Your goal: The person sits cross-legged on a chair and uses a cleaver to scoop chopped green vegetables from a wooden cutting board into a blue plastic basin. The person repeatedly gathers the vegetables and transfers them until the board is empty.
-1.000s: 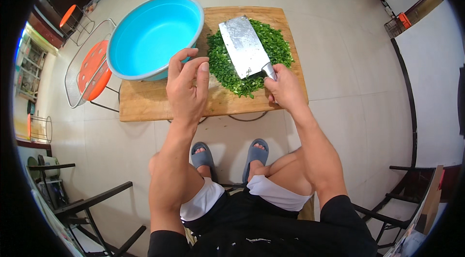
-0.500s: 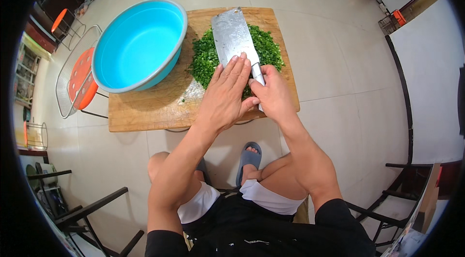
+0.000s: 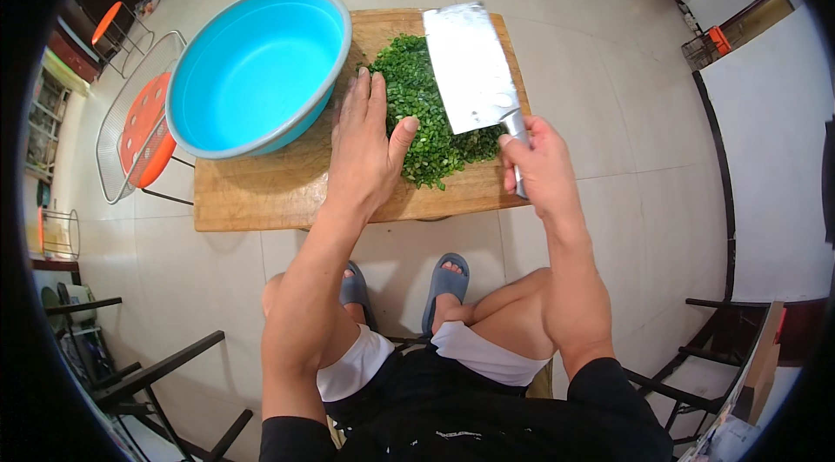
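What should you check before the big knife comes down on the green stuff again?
1. Right hand grips the cleaver handle: ok.
2. Left hand away from the blade: ok, flat beside the chopped greens, thumb at the pile's edge.
3. Greens gathered in one pile on the wooden board: ok.
4. Blue basin clear of the blade: ok, at the board's left end.
5. Board steady on its support: cannot tell.
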